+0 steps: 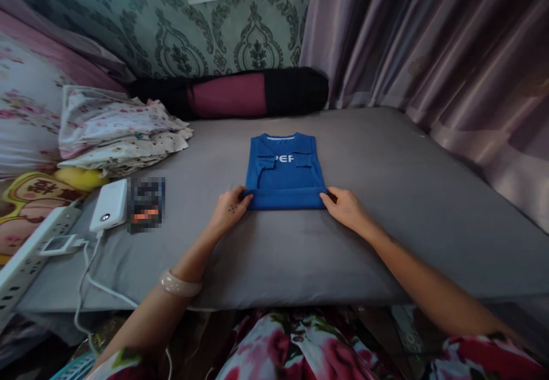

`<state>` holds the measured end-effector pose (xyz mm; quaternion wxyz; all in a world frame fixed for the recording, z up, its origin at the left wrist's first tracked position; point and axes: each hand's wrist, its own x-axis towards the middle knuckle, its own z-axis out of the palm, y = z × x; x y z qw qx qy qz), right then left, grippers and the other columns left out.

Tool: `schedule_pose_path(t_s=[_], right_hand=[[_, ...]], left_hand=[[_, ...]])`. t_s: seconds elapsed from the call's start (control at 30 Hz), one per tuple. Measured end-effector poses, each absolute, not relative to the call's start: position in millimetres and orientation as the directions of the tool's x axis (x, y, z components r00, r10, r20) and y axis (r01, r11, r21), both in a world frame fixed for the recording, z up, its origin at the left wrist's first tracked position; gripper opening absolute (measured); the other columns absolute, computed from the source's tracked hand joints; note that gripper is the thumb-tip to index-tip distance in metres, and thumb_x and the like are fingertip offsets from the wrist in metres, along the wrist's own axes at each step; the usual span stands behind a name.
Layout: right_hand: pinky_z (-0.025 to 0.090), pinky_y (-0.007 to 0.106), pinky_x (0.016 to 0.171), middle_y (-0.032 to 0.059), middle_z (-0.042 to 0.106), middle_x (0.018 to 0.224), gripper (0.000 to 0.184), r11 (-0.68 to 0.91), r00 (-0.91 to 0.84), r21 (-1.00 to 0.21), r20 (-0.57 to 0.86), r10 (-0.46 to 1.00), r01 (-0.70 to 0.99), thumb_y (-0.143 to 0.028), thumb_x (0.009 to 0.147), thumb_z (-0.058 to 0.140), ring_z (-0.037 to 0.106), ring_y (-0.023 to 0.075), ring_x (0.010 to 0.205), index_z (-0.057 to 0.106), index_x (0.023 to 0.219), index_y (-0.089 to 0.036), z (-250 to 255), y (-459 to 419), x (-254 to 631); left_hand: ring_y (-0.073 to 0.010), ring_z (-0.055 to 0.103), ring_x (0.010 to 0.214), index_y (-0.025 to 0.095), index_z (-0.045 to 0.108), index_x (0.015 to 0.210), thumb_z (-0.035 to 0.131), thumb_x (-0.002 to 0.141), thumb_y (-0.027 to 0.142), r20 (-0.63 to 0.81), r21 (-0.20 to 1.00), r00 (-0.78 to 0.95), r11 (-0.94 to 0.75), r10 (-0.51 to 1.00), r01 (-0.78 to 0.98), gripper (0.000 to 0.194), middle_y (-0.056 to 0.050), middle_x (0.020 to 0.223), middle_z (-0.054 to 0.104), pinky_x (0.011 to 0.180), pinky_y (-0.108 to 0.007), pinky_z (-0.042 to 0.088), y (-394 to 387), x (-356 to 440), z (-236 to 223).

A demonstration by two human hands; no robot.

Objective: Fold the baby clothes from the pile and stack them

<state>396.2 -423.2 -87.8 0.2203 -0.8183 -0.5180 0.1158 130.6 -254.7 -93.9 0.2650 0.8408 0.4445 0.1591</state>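
On the grey sheet [398, 174] before you, the blue shirt [285, 177] lies flat, your left hand [229, 206] and right hand [345, 206] each pinching one end of its folded near edge [286, 199]; hold both ends level and pull evenly so the fold runs straight.

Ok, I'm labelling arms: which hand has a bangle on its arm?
The left hand, pinching the blue shirt at its left corner: a pale bangle circles its forearm. The right hand has none along its visible arm.
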Motion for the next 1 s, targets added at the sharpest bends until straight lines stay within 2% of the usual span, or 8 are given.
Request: schedule_pose_path(t_s=[0.17,0.27,0.37,0.57,0.7,0.83,0.93,1.0], right_hand=[[0.037,0.026,0.058,0.0064,0.069,0.077,0.028,-0.41,0.454,-0.403,0.017,0.891,0.818,-0.038,0.093,0.044,0.062,0.0197,0.069,0.064,0.083,-0.021,-94.2,-419.6,396.6],[0.042,0.029,0.062,0.0074,0.072,0.086,0.028,-0.438,0.476,-0.371,0.012,0.88,0.819,-0.036,0.093,0.044,0.065,0.0229,0.077,0.064,0.105,-0.022,-97.0,-419.3,395.2],[0.045,0.031,0.066,0.0082,0.072,0.093,0.037,-0.462,0.496,-0.344,0.011,0.869,0.818,-0.034,0.093,0.043,0.067,0.0249,0.082,0.055,0.126,-0.021,-98.3,-420.1,392.3],[0.048,0.033,0.069,0.0098,0.071,0.095,0.039,-0.443,0.469,-0.308,0.014,0.883,0.842,-0.031,0.094,0.04,0.067,0.0254,0.084,0.051,0.13,-0.019,-96.4,-422.1,391.8],[0.049,0.036,0.074,0.0134,0.068,0.103,0.039,-0.397,0.423,-0.242,0.063,0.904,0.885,-0.028,0.096,0.038,0.065,0.026,0.088,0.051,0.13,-0.015,-88.1,-424.1,387.8],[0.045,0.046,0.092,0.0209,0.059,0.124,0.043,-0.259,0.275,-0.1,0.202,0.94,0.961,-0.031,0.099,0.032,0.056,0.0322,0.113,0.054,0.13,-0.01,-81.4,-421.8,368.4],[0.03,0.051,0.11,0.0162,0.042,0.148,0.051,-0.035,0.049,-0.08,0.192,0.98,0.996,-0.037,0.1,0.03,0.035,0.032,0.137,0.046,0.14,-0.011,-85.1,-416.0,349.2],[0.019,0.053,0.116,0.0116,0.031,0.156,0.054,0.074,-0.061,-0.098,0.125,0.99,0.992,-0.041,0.101,0.028,0.021,0.03,0.144,0.039,0.146,-0.013,-89.9,-412.1,339.0]], left_hand=[[-0.0193,0.062,0.072,0.018,0.068,0.1,0.053,0.085,0.035,0.024,0.568,0.517,-0.437,0.856,0.697,0.027,-0.004,0.074,0.067,0.067,-0.029,0.045,-254.5,136.5,-95.1],[-0.0203,0.063,0.075,0.019,0.067,0.099,0.054,0.086,0.035,0.035,0.545,0.508,-0.443,0.861,0.712,0.025,-0.005,0.078,0.068,0.068,-0.03,0.046,-252.9,137.0,-100.2],[-0.021,0.064,0.079,0.02,0.064,0.102,0.058,0.085,0.036,0.089,0.514,0.502,-0.471,0.86,0.717,0.024,-0.007,0.085,0.069,0.069,-0.03,0.047,-250.6,135.0,-108.5],[-0.02,0.064,0.079,0.02,0.055,0.111,0.056,0.086,0.03,0.149,0.493,0.524,-0.522,0.838,0.696,0.028,-0.005,0.084,0.066,0.074,-0.033,0.05,-248.1,126.4,-119.4],[-0.0224,0.063,0.093,0.015,0.052,0.119,0.049,0.088,0.023,0.223,0.457,0.522,-0.561,0.823,0.69,0.033,-0.012,0.101,0.063,0.085,-0.039,0.051,-253.6,122.1,-114.3],[-0.0272,0.053,0.119,0.014,0.051,0.127,0.038,0.096,0.028,0.328,0.3,0.663,-0.739,0.673,0.603,0.036,-0.017,0.127,0.056,0.101,-0.046,0.044,-272.3,129.4,-103.2],[-0.0293,0.036,0.138,0.015,0.045,0.138,0.034,0.099,0.035,0.259,0.202,0.816,-0.855,0.517,0.478,0.045,-0.014,0.144,0.047,0.112,-0.049,0.033,-290.8,141.8,-99.6],[-0.0305,0.023,0.145,0.014,0.039,0.144,0.032,0.099,0.041,0.198,0.159,0.86,-0.881,0.47,0.445,0.053,-0.013,0.152,0.038,0.116,-0.052,0.025,-300.0,149.4,-100.9]])
